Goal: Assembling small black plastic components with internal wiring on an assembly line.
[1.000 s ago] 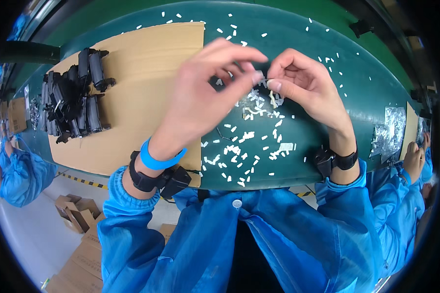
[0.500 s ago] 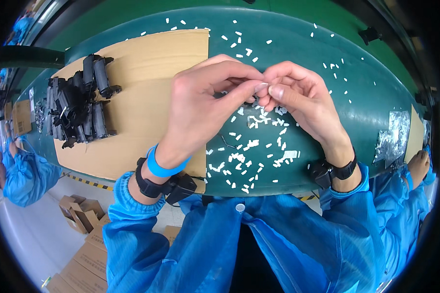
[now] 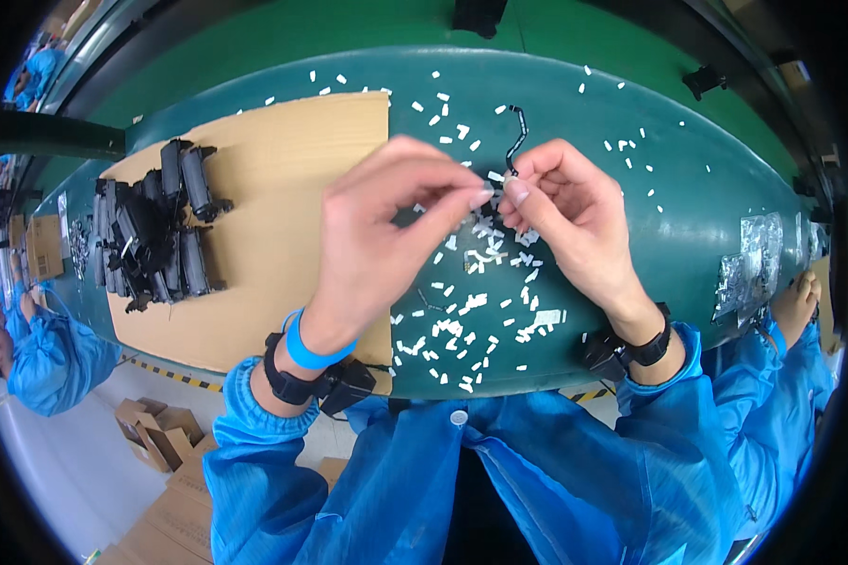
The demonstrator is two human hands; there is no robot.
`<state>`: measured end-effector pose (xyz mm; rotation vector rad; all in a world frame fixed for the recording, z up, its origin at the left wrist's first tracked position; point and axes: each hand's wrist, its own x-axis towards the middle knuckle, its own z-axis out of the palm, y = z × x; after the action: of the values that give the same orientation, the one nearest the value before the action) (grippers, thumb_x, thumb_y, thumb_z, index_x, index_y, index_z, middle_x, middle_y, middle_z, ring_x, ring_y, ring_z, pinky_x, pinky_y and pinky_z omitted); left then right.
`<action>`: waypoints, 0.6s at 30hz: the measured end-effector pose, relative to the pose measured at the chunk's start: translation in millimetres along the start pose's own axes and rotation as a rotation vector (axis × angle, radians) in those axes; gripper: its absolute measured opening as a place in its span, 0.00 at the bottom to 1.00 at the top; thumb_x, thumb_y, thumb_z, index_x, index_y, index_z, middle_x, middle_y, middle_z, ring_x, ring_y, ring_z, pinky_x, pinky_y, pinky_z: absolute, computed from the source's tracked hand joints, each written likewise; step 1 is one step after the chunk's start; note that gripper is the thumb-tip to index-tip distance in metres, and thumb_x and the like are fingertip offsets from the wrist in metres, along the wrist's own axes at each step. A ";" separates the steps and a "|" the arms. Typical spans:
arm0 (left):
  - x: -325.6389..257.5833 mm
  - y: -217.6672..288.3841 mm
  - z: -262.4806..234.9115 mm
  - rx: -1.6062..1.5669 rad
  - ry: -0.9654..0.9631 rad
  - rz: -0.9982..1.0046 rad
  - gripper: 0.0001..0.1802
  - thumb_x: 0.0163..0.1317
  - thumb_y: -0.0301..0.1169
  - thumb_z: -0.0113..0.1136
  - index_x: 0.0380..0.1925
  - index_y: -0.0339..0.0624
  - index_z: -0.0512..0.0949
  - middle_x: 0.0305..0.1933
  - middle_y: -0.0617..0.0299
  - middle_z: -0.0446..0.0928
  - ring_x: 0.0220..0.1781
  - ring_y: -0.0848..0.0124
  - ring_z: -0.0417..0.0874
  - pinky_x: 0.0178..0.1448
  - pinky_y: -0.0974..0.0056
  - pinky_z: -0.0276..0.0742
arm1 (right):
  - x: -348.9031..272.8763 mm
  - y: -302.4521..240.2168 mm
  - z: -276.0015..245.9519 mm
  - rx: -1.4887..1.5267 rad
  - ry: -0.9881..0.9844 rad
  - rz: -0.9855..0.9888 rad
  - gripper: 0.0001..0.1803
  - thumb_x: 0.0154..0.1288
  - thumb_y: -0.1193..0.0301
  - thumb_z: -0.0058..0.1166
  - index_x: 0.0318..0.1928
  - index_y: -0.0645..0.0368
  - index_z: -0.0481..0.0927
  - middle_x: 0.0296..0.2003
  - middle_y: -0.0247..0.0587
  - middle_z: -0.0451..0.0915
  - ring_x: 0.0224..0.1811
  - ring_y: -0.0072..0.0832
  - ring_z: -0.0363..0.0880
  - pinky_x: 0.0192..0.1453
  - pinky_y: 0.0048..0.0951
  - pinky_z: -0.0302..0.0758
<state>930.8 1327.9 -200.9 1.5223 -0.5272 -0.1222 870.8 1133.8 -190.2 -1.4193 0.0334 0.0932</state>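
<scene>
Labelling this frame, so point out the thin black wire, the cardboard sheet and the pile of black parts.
thin black wire [image 3: 515, 135], head view, its bent upper stretch.
cardboard sheet [image 3: 283, 160], head view, bare middle.
pile of black parts [image 3: 151, 231], head view, centre of heap.

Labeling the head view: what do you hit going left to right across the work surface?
Pile of black parts → cardboard sheet → left hand → right hand holding a thin black wire piece → silvery foil pieces at the right edge.
</scene>
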 end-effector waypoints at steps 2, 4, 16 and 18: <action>-3.1 2.3 0.2 0.185 -0.048 0.092 0.08 0.56 0.17 0.68 0.38 0.33 0.86 0.36 0.56 0.84 0.34 0.70 0.86 0.37 0.69 0.82 | -1.4 0.6 1.3 -0.080 0.023 -0.018 0.06 0.71 0.79 0.55 0.45 0.67 0.75 0.38 0.36 0.81 0.38 0.17 0.79 0.44 0.20 0.77; -3.9 -0.1 2.5 0.193 -0.065 0.097 0.10 0.56 0.17 0.68 0.39 0.32 0.86 0.36 0.55 0.85 0.34 0.70 0.86 0.37 0.70 0.83 | -3.1 2.9 5.0 -0.071 0.036 -0.033 0.05 0.71 0.79 0.56 0.44 0.68 0.76 0.37 0.36 0.81 0.38 0.17 0.80 0.43 0.21 0.78; -3.6 -1.0 3.3 0.156 -0.058 0.082 0.09 0.59 0.17 0.66 0.40 0.31 0.86 0.37 0.54 0.86 0.35 0.68 0.88 0.38 0.68 0.85 | -1.3 12.9 6.5 -0.366 0.081 -0.310 0.05 0.67 0.79 0.60 0.40 0.68 0.79 0.34 0.41 0.84 0.34 0.23 0.85 0.38 0.24 0.81; -4.3 -0.8 3.8 0.189 -0.041 0.108 0.08 0.58 0.18 0.66 0.39 0.30 0.85 0.36 0.55 0.86 0.35 0.68 0.88 0.38 0.68 0.85 | -0.9 12.8 7.2 -0.368 0.080 -0.309 0.05 0.67 0.79 0.59 0.40 0.68 0.79 0.34 0.41 0.84 0.34 0.22 0.85 0.38 0.23 0.81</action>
<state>925.6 1326.1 -203.0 1.6743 -0.6673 -0.0200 868.6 1142.7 -201.6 -1.7787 -0.1431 -0.2239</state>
